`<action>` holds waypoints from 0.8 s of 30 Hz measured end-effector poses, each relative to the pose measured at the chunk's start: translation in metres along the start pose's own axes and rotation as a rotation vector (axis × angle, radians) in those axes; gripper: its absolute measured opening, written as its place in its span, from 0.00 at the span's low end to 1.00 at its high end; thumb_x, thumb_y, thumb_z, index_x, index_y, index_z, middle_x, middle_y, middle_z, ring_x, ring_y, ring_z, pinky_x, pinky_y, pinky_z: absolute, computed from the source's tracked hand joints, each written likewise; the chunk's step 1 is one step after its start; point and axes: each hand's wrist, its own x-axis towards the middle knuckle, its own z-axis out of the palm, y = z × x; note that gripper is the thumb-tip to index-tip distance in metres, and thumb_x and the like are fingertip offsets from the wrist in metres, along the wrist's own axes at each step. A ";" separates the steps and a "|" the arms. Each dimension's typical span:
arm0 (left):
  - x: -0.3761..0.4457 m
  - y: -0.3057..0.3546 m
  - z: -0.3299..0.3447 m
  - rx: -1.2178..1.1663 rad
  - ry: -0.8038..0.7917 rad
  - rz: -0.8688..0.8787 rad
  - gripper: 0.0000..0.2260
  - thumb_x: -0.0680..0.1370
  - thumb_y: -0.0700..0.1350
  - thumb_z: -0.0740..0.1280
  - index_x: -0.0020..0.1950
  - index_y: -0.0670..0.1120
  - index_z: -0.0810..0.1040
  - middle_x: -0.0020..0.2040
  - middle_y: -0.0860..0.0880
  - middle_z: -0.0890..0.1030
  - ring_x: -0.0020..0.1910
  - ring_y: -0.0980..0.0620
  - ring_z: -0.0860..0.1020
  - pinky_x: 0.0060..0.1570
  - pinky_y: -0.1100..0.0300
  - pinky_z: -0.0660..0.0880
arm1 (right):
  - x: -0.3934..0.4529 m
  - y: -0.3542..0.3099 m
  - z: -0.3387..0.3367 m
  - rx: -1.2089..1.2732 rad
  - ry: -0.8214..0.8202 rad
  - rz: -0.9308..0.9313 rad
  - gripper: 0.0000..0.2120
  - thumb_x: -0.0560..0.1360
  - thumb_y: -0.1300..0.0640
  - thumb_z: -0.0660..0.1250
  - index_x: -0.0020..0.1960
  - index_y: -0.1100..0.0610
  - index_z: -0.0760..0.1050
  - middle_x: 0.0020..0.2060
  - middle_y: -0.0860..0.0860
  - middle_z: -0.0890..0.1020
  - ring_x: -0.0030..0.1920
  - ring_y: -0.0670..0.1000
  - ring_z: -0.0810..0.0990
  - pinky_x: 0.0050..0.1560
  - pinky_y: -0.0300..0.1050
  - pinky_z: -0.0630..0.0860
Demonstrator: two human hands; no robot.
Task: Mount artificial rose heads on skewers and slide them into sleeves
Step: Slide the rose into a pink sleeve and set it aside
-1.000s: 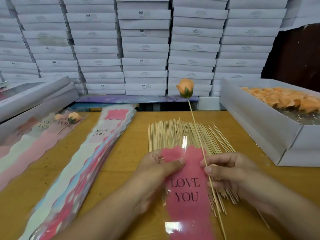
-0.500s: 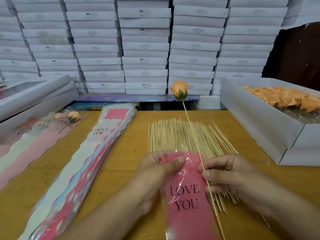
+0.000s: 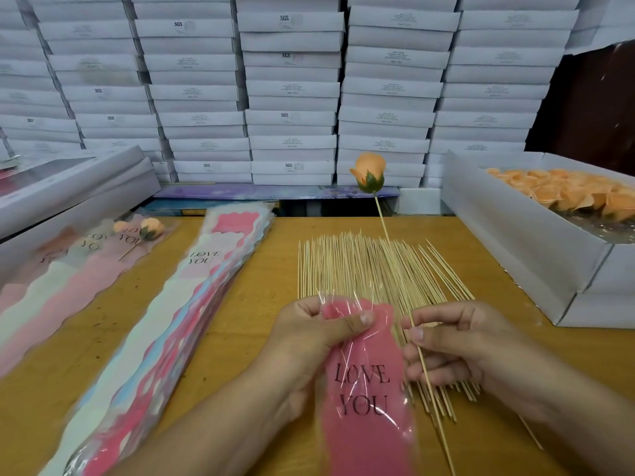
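My left hand (image 3: pixel 316 334) pinches the top of a pink "LOVE YOU" sleeve (image 3: pixel 364 389) between thumb and fingers, its clear film crinkled at the mouth. My right hand (image 3: pixel 453 345) pinches a bamboo skewer (image 3: pixel 417 341) that slants up and away. An orange rose head (image 3: pixel 369 171) with a green base sits on the skewer's far tip. The skewer runs just outside the sleeve's right edge. A pile of loose skewers (image 3: pixel 357 266) lies on the table beneath both hands.
A stack of empty sleeves (image 3: pixel 192 304) lies left of centre on the wooden table (image 3: pixel 240 338). Finished sleeved roses (image 3: pixel 147 230) rest at far left. A white box of orange rose heads (image 3: pixel 567 197) stands at right. White cartons (image 3: pixel 292 87) are stacked behind.
The sleeve has been drawn down toward me, its mouth bunching under my left thumb. The skewer with the rose has tilted left, so the rose head sits a little further left.
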 end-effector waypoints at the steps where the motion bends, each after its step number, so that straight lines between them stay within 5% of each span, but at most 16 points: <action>1: -0.001 0.000 -0.001 0.009 0.004 -0.003 0.23 0.62 0.36 0.80 0.55 0.36 0.81 0.43 0.37 0.86 0.33 0.45 0.85 0.28 0.59 0.79 | 0.000 -0.001 -0.001 -0.005 0.015 0.002 0.22 0.63 0.58 0.76 0.56 0.62 0.80 0.44 0.65 0.85 0.40 0.61 0.87 0.33 0.43 0.83; 14: -0.008 0.000 -0.003 0.036 -0.084 -0.101 0.26 0.61 0.36 0.81 0.57 0.36 0.79 0.41 0.37 0.86 0.30 0.46 0.84 0.23 0.62 0.76 | 0.050 -0.088 -0.008 0.093 0.282 -0.246 0.06 0.76 0.64 0.69 0.53 0.62 0.79 0.34 0.54 0.86 0.34 0.50 0.86 0.30 0.36 0.80; 24: -0.006 -0.002 -0.006 0.094 -0.111 -0.091 0.21 0.61 0.36 0.82 0.52 0.39 0.82 0.46 0.37 0.86 0.37 0.43 0.86 0.31 0.57 0.80 | 0.076 -0.103 0.012 0.164 0.332 -0.297 0.04 0.77 0.64 0.69 0.52 0.61 0.79 0.33 0.53 0.86 0.36 0.52 0.87 0.32 0.37 0.80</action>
